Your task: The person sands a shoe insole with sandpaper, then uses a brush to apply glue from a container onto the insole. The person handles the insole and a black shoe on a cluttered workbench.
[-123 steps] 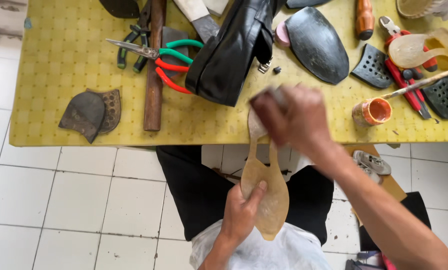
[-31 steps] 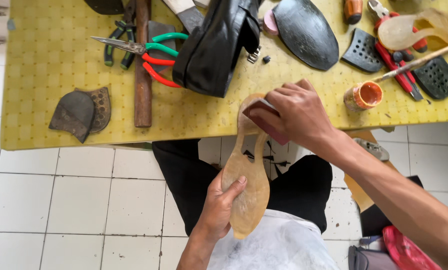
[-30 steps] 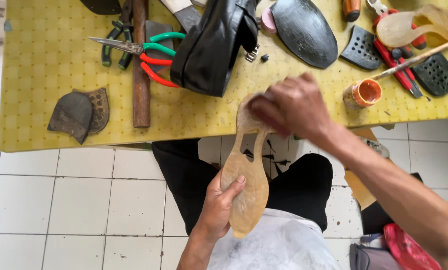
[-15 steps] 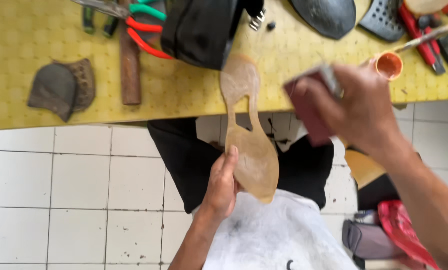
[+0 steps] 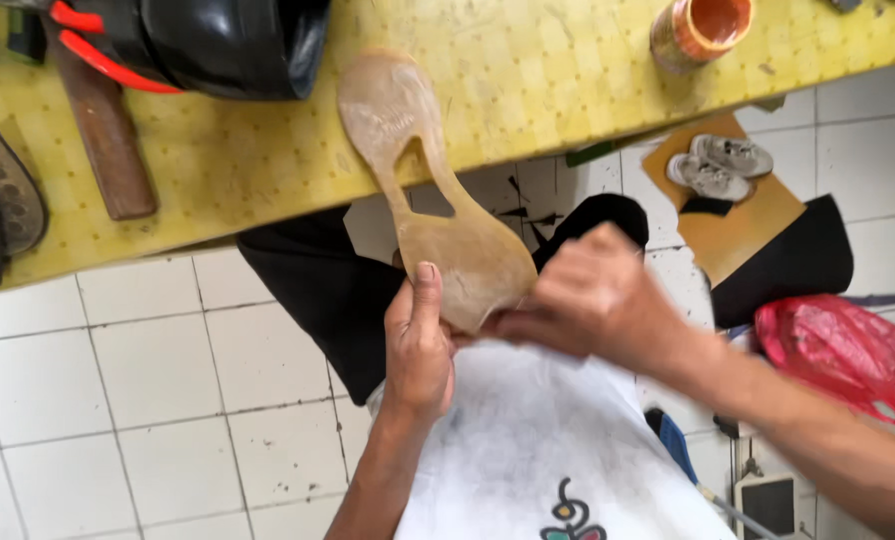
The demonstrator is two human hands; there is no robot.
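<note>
Left hand (image 5: 420, 345): grip clamped on the near, wide end of the tan shoe sole (image 5: 438, 190), thumb laid flat along its face. This appears to steady the piece from below.
Right hand (image 5: 593, 300): fingers curled together at the same wide end, touching the sole edge just beside the left thumb. Whether they enclose a small item cannot be told; the hand is blurred.
Tan shoe sole: held up over the lap, tilted, wide end toward the body, narrow end reaching to the bench edge and overlapping it in view. A cut-out opening sits at the waist. Holding it at one end leaves most of the face exposed.
White shirt (image 5: 548, 440): directly below both hands.
Tiled floor (image 5: 98, 400): pale tiles under the bench; to the right lie a red plastic bag (image 5: 848, 350), a brown board carrying a pair of small grey shoes (image 5: 718, 165), and a dark sheet.
Bench (image 5: 528, 80): yellow patterned cover.
Orange cup (image 5: 698, 30): upright on the bench, right of the sole tip, within reach of the right hand.
Black shoe upper (image 5: 218, 45): on the bench, left of the sole tip, beside a wooden tool handle (image 5: 103, 140).
Dark heel piece (image 5: 3, 200): far left bench edge, well apart from the hands.
</note>
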